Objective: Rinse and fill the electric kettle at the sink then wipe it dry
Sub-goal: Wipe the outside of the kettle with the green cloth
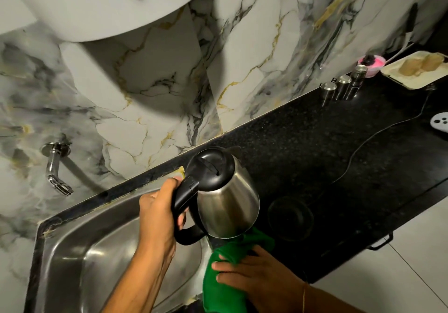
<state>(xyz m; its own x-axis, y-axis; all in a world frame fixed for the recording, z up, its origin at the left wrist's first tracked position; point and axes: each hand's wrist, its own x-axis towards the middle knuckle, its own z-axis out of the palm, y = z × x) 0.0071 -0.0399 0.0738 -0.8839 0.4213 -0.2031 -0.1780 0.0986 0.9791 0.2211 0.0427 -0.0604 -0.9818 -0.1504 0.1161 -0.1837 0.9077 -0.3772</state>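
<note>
A steel electric kettle (228, 206) with a black lid, which is shut, and a black handle hangs at the sink's right rim, tilted a little. My left hand (157, 211) is wrapped around its handle. My right hand (254, 271) grips a green cloth (225, 276) just below the kettle's base; the cloth's upper end touches the base. The steel sink (97, 252) lies at the lower left. A wall tap (57, 172) sticks out of the marble wall above it; no water runs from it.
The kettle's round black base (291, 218) lies on the black counter (339, 143) to the right, its cord running toward a white plug (440, 121). Three steel canisters (343, 87), a pink dish (371, 63) and a tray with food (414, 70) stand at the far right.
</note>
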